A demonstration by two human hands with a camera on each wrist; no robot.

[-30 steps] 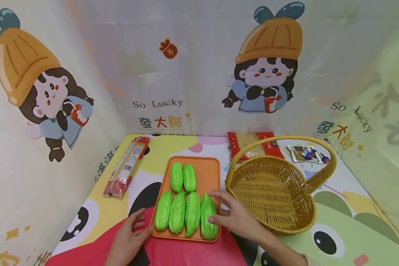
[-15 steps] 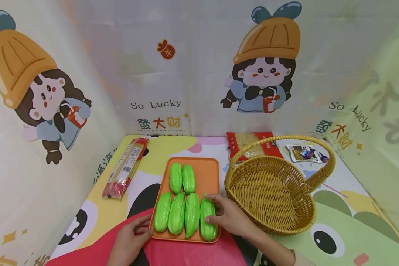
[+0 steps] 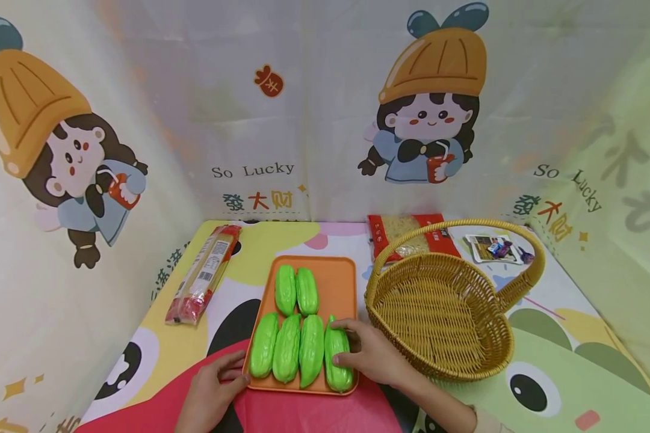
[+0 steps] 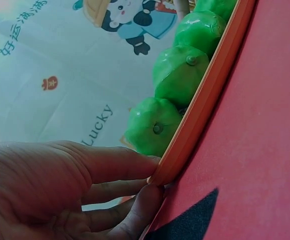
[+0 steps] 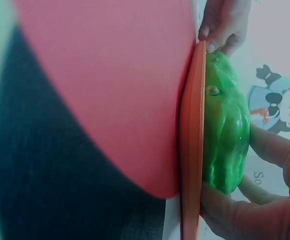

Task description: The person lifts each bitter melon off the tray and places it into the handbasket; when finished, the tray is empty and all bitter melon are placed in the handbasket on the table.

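Observation:
Several glossy green bitter melons lie in an orange tray, two behind and the rest in a front row. My left hand pinches the tray's near left corner, its thumb and forefinger on the rim in the left wrist view. At the tray's right side my right hand grips the rightmost bitter melon. The right wrist view has thumb and fingers on either side of that melon, which still sits in the tray.
A wicker basket with a tall handle stands right of the tray. Behind it lie a red-edged packet and a small white tray with wrapped pieces. A long noodle-like packet lies at the left.
My left hand has moved in to the tray's corner and taken hold of it. My right fingers have come down round the rightmost bitter melon.

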